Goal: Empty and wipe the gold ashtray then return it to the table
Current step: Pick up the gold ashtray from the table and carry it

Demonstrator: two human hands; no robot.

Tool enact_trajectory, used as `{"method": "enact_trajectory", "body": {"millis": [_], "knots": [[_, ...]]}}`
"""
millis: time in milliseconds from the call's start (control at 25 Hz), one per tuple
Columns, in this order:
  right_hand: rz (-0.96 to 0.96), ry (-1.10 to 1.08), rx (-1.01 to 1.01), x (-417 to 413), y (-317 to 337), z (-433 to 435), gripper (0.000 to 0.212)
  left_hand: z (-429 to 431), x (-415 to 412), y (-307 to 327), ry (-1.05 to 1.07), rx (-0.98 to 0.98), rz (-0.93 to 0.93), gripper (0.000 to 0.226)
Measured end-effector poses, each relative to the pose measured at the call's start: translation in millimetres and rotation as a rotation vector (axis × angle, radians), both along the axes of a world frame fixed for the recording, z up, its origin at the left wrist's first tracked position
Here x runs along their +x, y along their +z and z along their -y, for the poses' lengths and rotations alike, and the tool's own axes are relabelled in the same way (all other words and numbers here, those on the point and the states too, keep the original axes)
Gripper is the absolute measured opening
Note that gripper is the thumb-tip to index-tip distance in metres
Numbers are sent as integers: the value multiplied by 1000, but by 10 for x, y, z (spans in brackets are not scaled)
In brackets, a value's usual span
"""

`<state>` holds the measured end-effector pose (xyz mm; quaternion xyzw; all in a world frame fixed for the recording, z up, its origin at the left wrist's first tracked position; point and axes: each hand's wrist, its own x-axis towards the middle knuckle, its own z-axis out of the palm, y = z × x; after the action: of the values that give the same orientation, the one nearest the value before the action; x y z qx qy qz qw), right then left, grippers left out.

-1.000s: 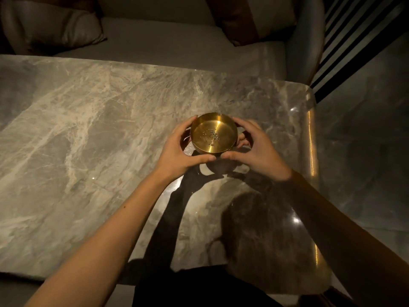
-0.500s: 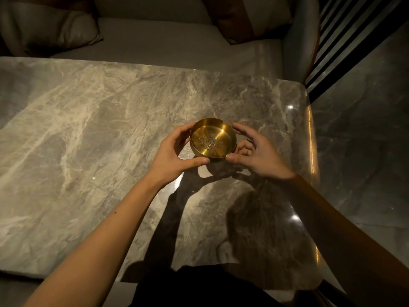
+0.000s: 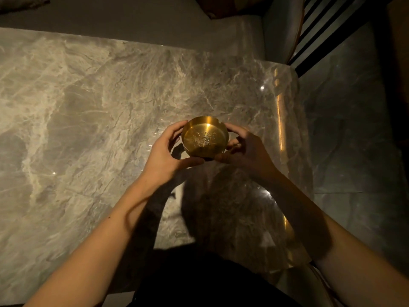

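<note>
Marble table [image 3: 93,111] fills the left and centre of the head view; its far edge runs beside a pale upholstered seat [image 3: 137,25], and its rounded right corner and right edge border a dark tiled floor [image 3: 354,134]. To the left of the gold ashtray [image 3: 204,137] the tabletop is bare marble, with open room toward the far edge as well. Beyond the table's right corner stand the seat's armrest [image 3: 281,29] and a dark slatted panel [image 3: 327,25], both well apart from the ashtray. A dark cushion [image 3: 219,7] lies on the seat at the top edge.

The gold ashtray is held above the table's right half, near the right edge, its shadow falling on the marble below. Pale flecks lie in its bowl; a notch shows on the far rim. Left hand [image 3: 168,156] clasps its left side, thumb under the near rim, fingers curled around the far wall. Right hand [image 3: 245,149] clasps the right side likewise. Both grips are closed on the ashtray.
</note>
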<state>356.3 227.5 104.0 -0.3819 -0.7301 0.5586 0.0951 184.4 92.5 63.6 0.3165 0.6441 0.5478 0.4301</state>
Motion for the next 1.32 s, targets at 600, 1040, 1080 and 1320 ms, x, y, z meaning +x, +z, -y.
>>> {"method": "enact_trajectory", "body": {"millis": [600,1040,1080,1320], "knots": [[-136,102,-140,1447,-102,-1047,77,-823,1687,200,160,-82,-91,94],[-157,8,-58,2282,-61,-1513,80,-1457,2323,394,71,-90,-104,93],[-149,-26,-68,2301,-64,-1497,80,-1494,2309,384,47,-90,-100,93],[-118,-173,-79,2436,-136,-1421,82,-1634,2294,134,-56,-95,-50,94]]}}
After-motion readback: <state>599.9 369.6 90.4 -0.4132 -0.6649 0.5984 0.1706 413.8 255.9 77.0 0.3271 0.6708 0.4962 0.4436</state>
